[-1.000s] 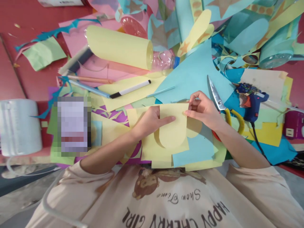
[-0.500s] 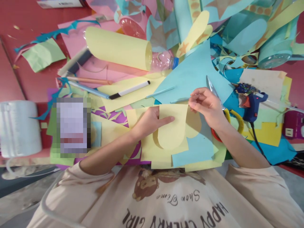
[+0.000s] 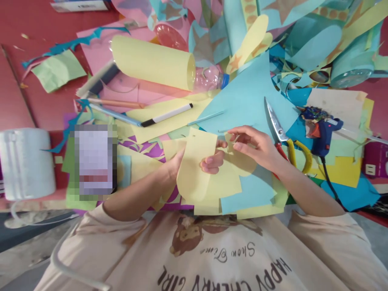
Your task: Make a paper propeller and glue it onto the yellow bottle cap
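My left hand [image 3: 212, 161] is closed on a pale yellow paper cutout [image 3: 195, 161] with a rounded lower end. The cutout stands in front of part of that hand and hides some of its fingers; a tiny dark spot shows near its top edge. Just to the right hovers my right hand [image 3: 254, 145], fingers bent and apart, and I make out nothing in it. Beneath both hands lie yellow sheets [image 3: 224, 190] and a light blue paper piece [image 3: 248, 194]. Scissors [image 3: 286, 139] with yellow and red handles rest beside my right wrist.
A blue hot glue gun [image 3: 324, 135] with a cord lies at right. Behind are a yellow paper-wrapped bottle [image 3: 154, 62], a black-and-white marker [image 3: 168, 114] and a large blue sheet [image 3: 248, 93]. A blurred-out device [image 3: 93, 161] and a white case [image 3: 27, 163] are on the left.
My left hand has turned over, swinging the yellow cutout to the left and showing its other face. My right hand has shifted slightly left and down, uncovering more of the scissors.
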`<control>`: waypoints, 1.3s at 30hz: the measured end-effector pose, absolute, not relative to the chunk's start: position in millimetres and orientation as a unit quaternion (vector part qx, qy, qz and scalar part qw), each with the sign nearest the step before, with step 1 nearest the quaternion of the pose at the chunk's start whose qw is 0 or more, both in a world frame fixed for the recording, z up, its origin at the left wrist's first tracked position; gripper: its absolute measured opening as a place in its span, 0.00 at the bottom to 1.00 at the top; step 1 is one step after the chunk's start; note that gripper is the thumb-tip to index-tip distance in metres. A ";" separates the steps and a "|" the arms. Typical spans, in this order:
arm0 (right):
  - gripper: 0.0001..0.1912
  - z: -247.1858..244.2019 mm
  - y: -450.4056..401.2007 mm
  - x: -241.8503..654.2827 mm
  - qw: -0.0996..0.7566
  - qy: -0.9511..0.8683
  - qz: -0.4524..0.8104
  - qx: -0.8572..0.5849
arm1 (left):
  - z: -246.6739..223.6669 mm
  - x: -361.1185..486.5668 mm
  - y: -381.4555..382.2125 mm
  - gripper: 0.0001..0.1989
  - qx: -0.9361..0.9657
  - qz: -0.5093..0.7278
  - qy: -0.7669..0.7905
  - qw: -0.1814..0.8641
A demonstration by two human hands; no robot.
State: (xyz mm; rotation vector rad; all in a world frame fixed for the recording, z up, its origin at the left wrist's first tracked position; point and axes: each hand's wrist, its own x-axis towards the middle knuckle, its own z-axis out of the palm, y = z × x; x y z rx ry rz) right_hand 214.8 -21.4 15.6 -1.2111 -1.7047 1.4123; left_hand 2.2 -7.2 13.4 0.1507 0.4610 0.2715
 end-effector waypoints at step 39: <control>0.04 43.4 -20.7 244.7 0.477 -0.539 0.345 -0.601 | 4.3 3.5 -14.4 0.20 0.354 0.343 0.481 0.725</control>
